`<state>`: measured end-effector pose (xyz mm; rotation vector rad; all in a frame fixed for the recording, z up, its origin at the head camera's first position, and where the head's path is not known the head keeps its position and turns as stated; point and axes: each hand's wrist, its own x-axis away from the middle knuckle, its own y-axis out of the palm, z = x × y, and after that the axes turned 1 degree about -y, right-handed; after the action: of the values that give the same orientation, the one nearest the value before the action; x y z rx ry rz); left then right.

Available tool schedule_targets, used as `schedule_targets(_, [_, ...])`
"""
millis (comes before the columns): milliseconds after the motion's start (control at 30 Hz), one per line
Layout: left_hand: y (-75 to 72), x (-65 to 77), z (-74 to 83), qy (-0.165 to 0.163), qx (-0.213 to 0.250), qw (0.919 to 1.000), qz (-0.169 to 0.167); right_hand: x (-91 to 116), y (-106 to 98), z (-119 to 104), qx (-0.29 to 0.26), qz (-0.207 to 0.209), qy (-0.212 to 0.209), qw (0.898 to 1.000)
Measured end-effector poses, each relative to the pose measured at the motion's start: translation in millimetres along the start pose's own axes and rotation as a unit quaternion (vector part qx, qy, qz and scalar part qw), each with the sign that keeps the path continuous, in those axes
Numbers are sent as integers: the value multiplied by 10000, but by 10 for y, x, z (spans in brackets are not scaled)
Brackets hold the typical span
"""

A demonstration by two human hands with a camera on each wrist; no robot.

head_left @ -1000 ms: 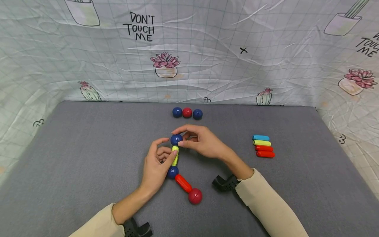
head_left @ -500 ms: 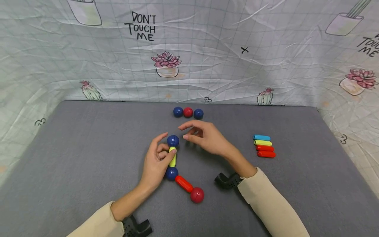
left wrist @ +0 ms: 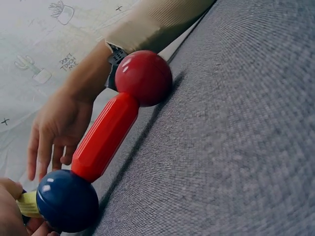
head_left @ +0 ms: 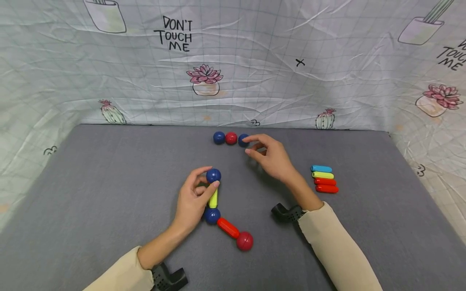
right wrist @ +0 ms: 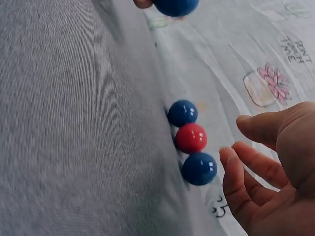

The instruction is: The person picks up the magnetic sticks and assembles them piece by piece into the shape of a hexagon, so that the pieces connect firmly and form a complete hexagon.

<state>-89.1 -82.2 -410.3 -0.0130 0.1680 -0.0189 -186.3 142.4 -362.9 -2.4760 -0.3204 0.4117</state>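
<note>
Pinching the yellow rod [head_left: 213, 199] between thumb and fingers, the left hand [head_left: 191, 200] has a firm hold; the right hand [head_left: 271, 157] is released, its fingers loosely bent and thumb apart from them. Nearest, at the left, a beige left sleeve [head_left: 121, 270] ends beside a black wrist device [head_left: 169, 278]; on the right are a beige right sleeve [head_left: 338, 246] and a second black device [head_left: 287, 212].

In the middle of the grey mat [head_left: 109, 182], a red end ball [head_left: 244, 241] joins a red rod [head_left: 228, 227], which slants away to the far left. That meets a blue corner ball [head_left: 212, 216], and from there the yellow rod runs to the far side, up to a blue tip ball [head_left: 213, 175]. Whether the left index finger touches the tip ball, I cannot tell.

Well to the right, side by side from near to far, lie a first red stick [head_left: 327, 188], a second red stick [head_left: 325, 182], a yellow stick [head_left: 323, 175] and a light-blue stick [head_left: 321, 168].

Farther still, the right hand hovers just beside the right blue ball [head_left: 242, 140], apart from it in the right wrist view. Close to its left sit a red ball [head_left: 231, 138] and the left blue ball [head_left: 219, 138]. Behind hangs a pale printed cloth [head_left: 262, 87].
</note>
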Motion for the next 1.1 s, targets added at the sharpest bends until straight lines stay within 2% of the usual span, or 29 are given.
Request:
schedule_targets(133, [0, -6, -13, -7, 30, 10000, -18, 19, -117, 27, 36, 171, -12, 9998])
schedule_targets(300, [12, -8, -14, 8, 111, 9999, -68, 112, -368, 102, 143, 418, 17, 9990])
schedule_targets(667, [0, -5, 6, -150, 404, 9990, -134, 458, -874, 413, 794, 436, 574, 9942])
schedule_targets(833, [8, 4, 142, -176, 335, 9991, -166, 616, -1029, 538, 815, 327, 856, 9925])
schedule_targets(967, [24, 23, 278, -228, 296, 9992, -153, 727, -1152, 622, 907, 213, 786, 9925])
schedule_targets(1100, [33, 28, 299, -208, 296, 9992, -150, 833, -1262, 737, 1110, 192, 720, 9910])
